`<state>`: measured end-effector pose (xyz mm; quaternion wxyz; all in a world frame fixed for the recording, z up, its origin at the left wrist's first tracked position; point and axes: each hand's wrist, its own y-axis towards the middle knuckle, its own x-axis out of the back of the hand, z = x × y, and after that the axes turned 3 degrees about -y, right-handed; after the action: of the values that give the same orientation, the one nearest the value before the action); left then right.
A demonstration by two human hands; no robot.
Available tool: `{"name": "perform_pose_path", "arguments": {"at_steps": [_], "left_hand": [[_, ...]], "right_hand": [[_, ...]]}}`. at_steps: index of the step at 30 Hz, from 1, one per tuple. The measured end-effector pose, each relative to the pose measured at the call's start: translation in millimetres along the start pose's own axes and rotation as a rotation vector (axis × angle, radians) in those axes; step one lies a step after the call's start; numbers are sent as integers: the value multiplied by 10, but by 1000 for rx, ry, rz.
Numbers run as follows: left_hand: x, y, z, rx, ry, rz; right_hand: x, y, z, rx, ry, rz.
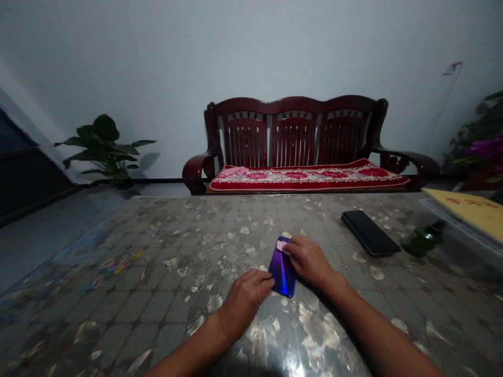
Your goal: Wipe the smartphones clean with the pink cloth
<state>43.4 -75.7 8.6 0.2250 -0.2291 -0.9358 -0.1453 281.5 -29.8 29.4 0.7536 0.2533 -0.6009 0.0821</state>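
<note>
A blue-purple phone (283, 273) lies back side up on the patterned table, tilted slightly. My right hand (308, 259) pinches a small pink-and-white cloth or pad (280, 245) against the phone's upper end, partly hiding it. At the phone's left edge, the fingertips of my left hand (245, 294) are pressed together and touch its side. Whether the left fingertips grip the edge or only rest on it is hard to see, but the phone is what they hold steady.
Right of my hands are a black phone or wallet (370, 233), a green bottle (423, 239) and a clear plastic box (463, 241) under a yellow paper (469, 209). Colourful bands (121, 266) lie at the left. Behind the table (188, 235) stands a wooden bench (294, 131).
</note>
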Motion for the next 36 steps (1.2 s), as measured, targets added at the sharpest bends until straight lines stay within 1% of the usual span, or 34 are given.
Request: {"name": "perform_pose_path", "arguments": {"at_steps": [2,4,8,10,11,14,16,18,22,24,28,29,30,32,34,36], "left_hand": [[-4,0,5,-17,22,17],[-3,-4,2,-40,27,36],[-7,-14,-9,-91,9,56],[-12,-16,-19,-107,35,62],[-13,-15,-26,-113,48,65],[-13,-11,-51,-135,57,77],[-12,-6,-69,-153,62,83],[-13,-3,-84,-172,71,73],[-25,2,-95,-209,92,46],[-35,4,-89,-234,144,46],[-59,4,-56,-296,218,18],[-66,2,-44,-313,238,11],[-73,1,-32,-333,266,7],[-89,-4,-7,-377,347,1],[-105,-9,15,-415,445,-4],[-117,-12,29,-442,545,0]], "right_hand": [[4,47,-47,-105,-29,2],[-1,64,-56,-117,-31,-1],[-51,38,10,63,45,-22],[-79,43,32,98,69,-28],[-89,58,34,79,65,-28],[-94,128,22,-60,18,-27],[-78,165,25,-128,-6,-23],[-54,168,52,-130,-3,-13],[-17,100,101,22,82,25],[-21,76,75,55,120,32],[-44,87,-37,-77,103,-14],[-40,91,-50,-90,99,-18],[-30,92,-51,-81,102,-13],[9,87,-23,-3,126,20],[61,84,17,97,161,78],[108,101,28,158,194,143]]}}
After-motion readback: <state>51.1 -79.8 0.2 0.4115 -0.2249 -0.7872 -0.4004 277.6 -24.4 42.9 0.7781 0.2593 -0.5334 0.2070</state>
